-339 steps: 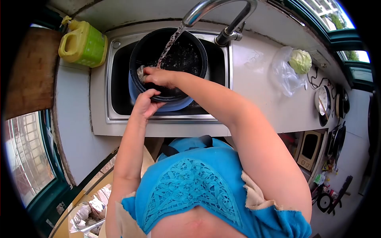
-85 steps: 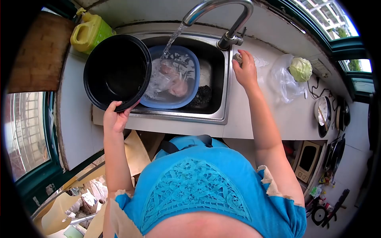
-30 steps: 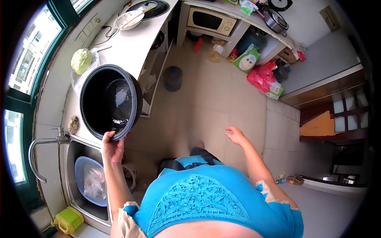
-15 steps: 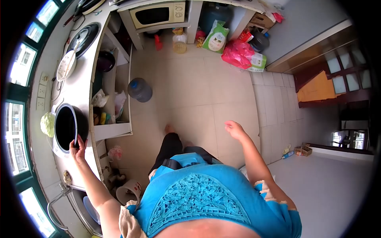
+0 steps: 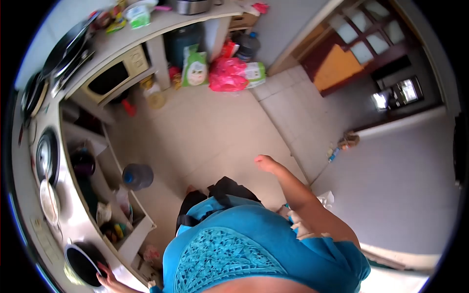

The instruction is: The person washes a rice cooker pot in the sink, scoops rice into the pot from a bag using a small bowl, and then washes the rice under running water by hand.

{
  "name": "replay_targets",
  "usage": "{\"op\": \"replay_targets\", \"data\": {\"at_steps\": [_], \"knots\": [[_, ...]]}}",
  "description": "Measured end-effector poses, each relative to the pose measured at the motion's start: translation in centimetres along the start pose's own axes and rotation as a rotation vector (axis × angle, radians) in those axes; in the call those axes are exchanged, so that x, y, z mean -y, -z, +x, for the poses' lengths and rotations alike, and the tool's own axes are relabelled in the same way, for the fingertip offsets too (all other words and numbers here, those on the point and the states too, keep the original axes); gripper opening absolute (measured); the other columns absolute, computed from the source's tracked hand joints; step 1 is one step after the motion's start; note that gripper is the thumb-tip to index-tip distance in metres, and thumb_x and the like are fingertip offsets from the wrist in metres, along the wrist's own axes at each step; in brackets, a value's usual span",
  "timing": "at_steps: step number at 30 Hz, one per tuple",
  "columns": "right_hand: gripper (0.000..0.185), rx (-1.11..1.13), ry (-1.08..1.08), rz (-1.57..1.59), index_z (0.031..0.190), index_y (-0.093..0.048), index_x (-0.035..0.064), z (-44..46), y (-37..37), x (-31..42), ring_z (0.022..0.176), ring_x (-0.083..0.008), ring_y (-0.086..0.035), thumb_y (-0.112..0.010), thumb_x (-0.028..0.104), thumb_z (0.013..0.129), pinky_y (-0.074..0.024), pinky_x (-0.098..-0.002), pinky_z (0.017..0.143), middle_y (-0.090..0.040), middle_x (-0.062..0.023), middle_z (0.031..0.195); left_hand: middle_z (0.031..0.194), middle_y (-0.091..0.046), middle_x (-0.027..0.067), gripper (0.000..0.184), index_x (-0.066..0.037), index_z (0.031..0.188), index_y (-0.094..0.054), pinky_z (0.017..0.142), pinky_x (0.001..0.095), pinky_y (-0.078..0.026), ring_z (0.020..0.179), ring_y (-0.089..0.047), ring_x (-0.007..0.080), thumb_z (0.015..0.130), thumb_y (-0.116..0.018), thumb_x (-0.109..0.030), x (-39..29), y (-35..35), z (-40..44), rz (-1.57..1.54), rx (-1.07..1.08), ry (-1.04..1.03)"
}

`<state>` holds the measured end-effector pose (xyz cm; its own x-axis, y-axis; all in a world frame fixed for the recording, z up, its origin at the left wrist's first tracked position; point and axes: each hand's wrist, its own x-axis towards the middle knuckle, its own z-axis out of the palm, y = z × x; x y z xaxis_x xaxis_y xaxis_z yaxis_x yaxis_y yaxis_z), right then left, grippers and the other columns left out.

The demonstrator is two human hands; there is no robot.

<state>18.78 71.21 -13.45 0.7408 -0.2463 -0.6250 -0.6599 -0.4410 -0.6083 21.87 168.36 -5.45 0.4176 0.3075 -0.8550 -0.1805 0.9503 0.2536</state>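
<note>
Black pot (image 5: pixel 87 266) is at the tabletop (image 5: pixel 73 207), by its front edge, lower left of view; can't tell if its base sits flat or hangs just over the surface. Left hand (image 5: pixel 108 280) grips its rim from the front-edge side, one-handed. Right hand (image 5: pixel 265 163) is loosely clenched over the floor (image 5: pixel 210 132), nothing visible in it, well apart from the pot.

Handling: wide pot on a one-sided hold, so likely to tip; a right-hand grip opposite would steady it. Cabbage (image 5: pixel 71 273) is just beside, wall side. Best lowered level, base fully inboard of the edge, clear of the cabbage, fingers out from underneath.
</note>
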Motion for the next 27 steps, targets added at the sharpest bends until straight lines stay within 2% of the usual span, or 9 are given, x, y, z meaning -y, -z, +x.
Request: {"op": "replay_targets", "data": {"at_steps": [3, 6, 10, 16, 20, 21, 23, 25, 27], "knots": [[0.057, -0.156, -0.177, -0.289, 0.132, -0.044, 0.0126, 1.4, 0.9, 0.8, 0.103, -0.0363, -0.055, -0.061, 0.026, 0.079, -0.0461, -0.0394, 0.090, -0.042, -0.0254, 0.130, 0.126, -0.050, 0.0185, 0.063, 0.004, 0.132, -0.030, 0.109, 0.0461, -0.029, 0.110, -0.054, 0.0324, 0.078, -0.055, -0.018, 8.3, -6.5, -1.1, 0.193, 0.066, -0.088], [0.076, -0.201, -0.331, -0.283, 0.142, -0.026, 0.0158, 2.0, 4.1, 3.3, 0.113, -0.0438, -0.048, -0.062, 0.033, 0.078, -0.0416, -0.0397, 0.098, -0.015, -0.0308, 0.144, 0.129, -0.046, 0.0198, 0.066, 0.004, 0.134, -0.027, 0.108, 0.0475, -0.030, 0.114, -0.049, 0.0342, 0.078, -0.056, -0.018, 17.8, -11.7, -3.0, 0.270, 0.170, -0.058], [0.052, -0.034, -0.371, -0.032, 0.122, -0.054, 0.0076, 7.8, 11.1, 1.3, 0.103, -0.0284, -0.059, -0.066, 0.027, 0.075, -0.0482, -0.0362, 0.086, -0.057, -0.0197, 0.118, 0.133, -0.039, 0.0216, 0.070, 0.004, 0.136, -0.023, 0.107, 0.0494, -0.031, 0.119, -0.043, 0.0366, 0.078, -0.056, -0.018, 28.9, -17.1, -5.8, 0.309, 0.291, 0.020], [0.042, -0.270, -0.018, -0.090, 0.112, -0.061, 0.0092, 16.0, 17.9, -4.4, 0.094, -0.0242, -0.063, -0.063, 0.028, 0.075, -0.0501, -0.0348, 0.080, -0.066, -0.0128, 0.100, 0.140, -0.030, 0.0243, 0.077, 0.005, 0.140, -0.018, 0.106, 0.0523, -0.032, 0.127, -0.033, 0.0401, 0.077, -0.056, -0.017, 45.5, -23.8, -8.0, 0.351, 0.441, 0.180], [0.044, -0.338, -0.361, -0.183, 0.116, -0.058, 0.0106, 19.6, 24.7, -7.7, 0.098, -0.0275, -0.061, -0.062, 0.025, 0.074, -0.0499, -0.0373, 0.082, -0.062, -0.0217, 0.105, 0.144, -0.024, 0.0261, 0.081, 0.005, 0.142, -0.014, 0.105, 0.0542, -0.033, 0.132, -0.026, 0.0424, 0.076, -0.056, -0.017, 54.0, -26.4, -7.3, 0.323, 0.519, 0.406], [0.048, -0.369, -0.442, -0.202, 0.121, -0.054, 0.0103, 20.2, 26.6, -7.4, 0.099, -0.0321, -0.060, -0.060, 0.025, 0.075, -0.0469, -0.0391, 0.089, -0.062, -0.0219, 0.104, 0.143, -0.027, 0.0273, 0.078, 0.007, 0.140, -0.019, 0.108, 0.0573, -0.027, 0.133, -0.023, 0.0453, 0.076, -0.056, -0.020, 58.5, -27.5, -9.0, 0.412, 0.493, 0.279], [0.068, -0.399, -0.500, -0.390, 0.137, -0.032, 0.0026, 27.5, 27.6, -14.9, 0.108, -0.0320, -0.056, -0.054, 0.028, 0.078, -0.0099, -0.0471, 0.112, -0.058, -0.0197, 0.116, 0.138, -0.032, 0.0328, 0.079, 0.011, 0.137, -0.024, 0.112, 0.0528, -0.020, 0.130, -0.029, 0.0469, 0.075, -0.058, -0.025, 64.9, -28.6, -11.0, 0.397, 0.328, 0.208], [0.078, -0.136, -0.511, -0.525, 0.141, -0.017, -0.0024, 27.2, 31.5, -8.3, 0.115, -0.0312, -0.053, -0.051, 0.032, 0.080, 0.0054, -0.0500, 0.111, -0.054, -0.0207, 0.123, 0.137, -0.033, 0.0327, 0.076, 0.013, 0.133, -0.029, 0.110, 0.0530, -0.022, 0.130, -0.029, 0.0446, 0.077, -0.054, -0.032, 68.3, -29.5, -10.5, 0.454, 0.262, 0.270], [0.088, -0.155, -0.581, -0.288, 0.144, -0.011, 0.0003, 28.1, 33.4, -2.5, 0.114, -0.0308, -0.054, -0.061, 0.027, 0.077, -0.0364, -0.0416, 0.101, -0.053, -0.0209, 0.125, 0.134, -0.038, 0.0303, 0.078, 0.011, 0.132, -0.033, 0.108, 0.0516, -0.023, 0.128, -0.034, 0.0415, 0.078, -0.050, -0.044, 70.9, -30.7, -10.0, 0.407, 0.185, 0.366]]}}
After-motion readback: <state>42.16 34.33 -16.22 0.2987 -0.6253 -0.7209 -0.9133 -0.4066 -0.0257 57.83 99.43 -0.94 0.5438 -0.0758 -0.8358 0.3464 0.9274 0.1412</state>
